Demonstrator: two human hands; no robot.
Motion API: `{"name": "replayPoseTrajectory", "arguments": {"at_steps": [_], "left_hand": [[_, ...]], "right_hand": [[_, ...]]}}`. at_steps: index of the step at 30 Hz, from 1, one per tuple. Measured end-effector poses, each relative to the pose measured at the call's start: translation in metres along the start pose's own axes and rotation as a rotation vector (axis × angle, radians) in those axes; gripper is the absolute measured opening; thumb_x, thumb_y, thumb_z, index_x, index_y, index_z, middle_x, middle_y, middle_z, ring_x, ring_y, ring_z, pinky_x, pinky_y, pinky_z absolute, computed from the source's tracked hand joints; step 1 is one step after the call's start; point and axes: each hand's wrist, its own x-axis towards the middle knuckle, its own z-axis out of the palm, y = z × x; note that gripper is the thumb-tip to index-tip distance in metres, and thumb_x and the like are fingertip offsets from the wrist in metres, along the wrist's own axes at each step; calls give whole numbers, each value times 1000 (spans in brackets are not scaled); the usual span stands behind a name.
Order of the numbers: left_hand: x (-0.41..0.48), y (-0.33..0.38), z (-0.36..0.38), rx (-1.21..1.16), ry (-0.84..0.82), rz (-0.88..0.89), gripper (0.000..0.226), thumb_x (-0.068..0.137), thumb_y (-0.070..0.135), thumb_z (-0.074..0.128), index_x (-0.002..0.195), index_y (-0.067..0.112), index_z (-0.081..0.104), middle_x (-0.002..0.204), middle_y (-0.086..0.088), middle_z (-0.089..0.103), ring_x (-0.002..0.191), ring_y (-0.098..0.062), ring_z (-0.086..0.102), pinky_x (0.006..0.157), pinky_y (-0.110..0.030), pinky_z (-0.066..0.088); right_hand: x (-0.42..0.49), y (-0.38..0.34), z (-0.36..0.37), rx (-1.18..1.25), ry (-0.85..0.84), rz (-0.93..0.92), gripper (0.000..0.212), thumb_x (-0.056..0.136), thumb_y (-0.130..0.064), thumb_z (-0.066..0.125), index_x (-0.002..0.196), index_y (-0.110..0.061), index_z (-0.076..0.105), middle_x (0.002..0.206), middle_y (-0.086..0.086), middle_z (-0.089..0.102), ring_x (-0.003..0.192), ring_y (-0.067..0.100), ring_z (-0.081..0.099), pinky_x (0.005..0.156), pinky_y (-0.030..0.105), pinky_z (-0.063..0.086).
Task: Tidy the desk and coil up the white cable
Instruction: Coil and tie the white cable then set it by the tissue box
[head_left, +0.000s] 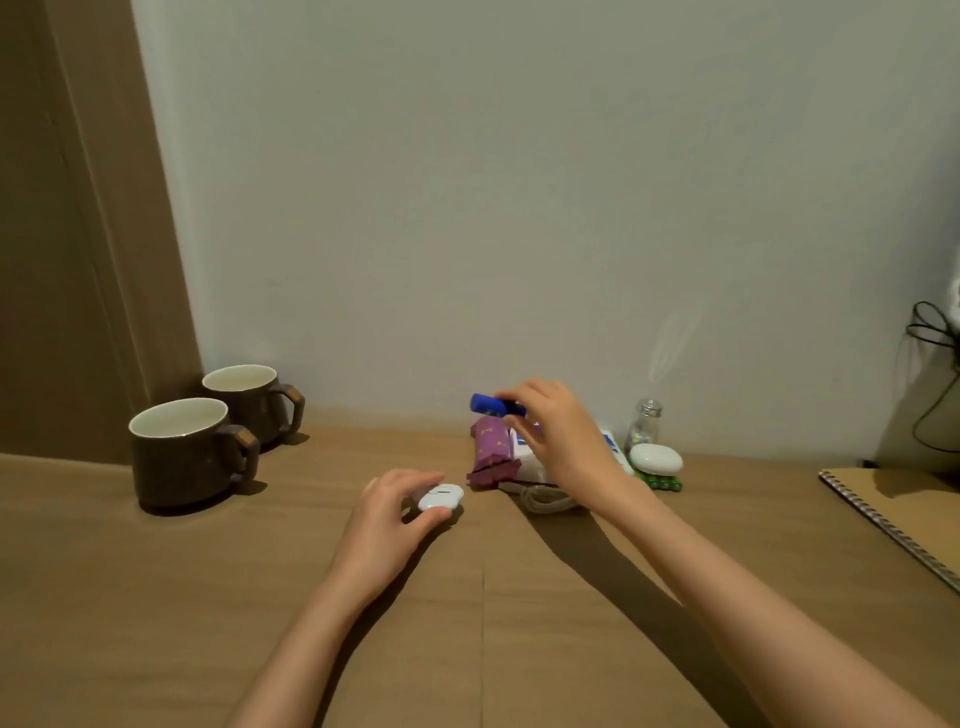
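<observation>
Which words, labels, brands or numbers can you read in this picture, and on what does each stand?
No text reads clearly.
Purple packet: small yellow marks, too blurred to read.
White pack: blue label, too blurred.
Blue tube in the right hand: no legible print.
White case in the left hand: a dark mark only.

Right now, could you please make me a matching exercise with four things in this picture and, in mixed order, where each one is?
Things:
1. blue tube
2. small white case
3. white cable
4. spiral notebook

Places:
A. lying at the right edge of the desk
B. held above the desk by the right hand
C. gripped by the left hand
D. on the desk, partly hidden by the right hand's wrist

Pairs: 1-B, 2-C, 3-D, 4-A
</observation>
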Motion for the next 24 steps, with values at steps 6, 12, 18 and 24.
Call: {"name": "replayPoseTrajectory", "arguments": {"at_steps": [6,12,18,24], "left_hand": [[0,18,18,-10,35,35,27,81,28,70,108,31,68,100,21,57,100,-7,49,84,-25,41],[10,25,44,17,55,-26,31,81,27,71,111,21,69,110,3,66,103,-13,53,83,-25,38],[14,27,61,63,65,-51,30,80,25,73,109,19,70,110,-2,68,103,-20,56,86,-31,42],[14,25,64,91,62,-38,29,79,21,73,108,17,70,108,-1,68,102,-21,56,84,-29,39]], "right_hand": [[-79,63,-56,-77,120,205,27,91,-10,59,118,-15,64,107,2,62,96,19,50,82,32,42],[-135,119,-69,-157,79,391,31,89,-9,61,119,-14,63,104,2,62,95,20,51,78,24,33],[-140,136,-53,-143,-3,375,30,88,-9,64,117,-12,66,104,6,64,96,22,49,78,24,32],[-132,144,-37,-156,-5,321,27,78,-2,72,104,-11,72,94,6,60,87,25,53,68,34,46]]}}
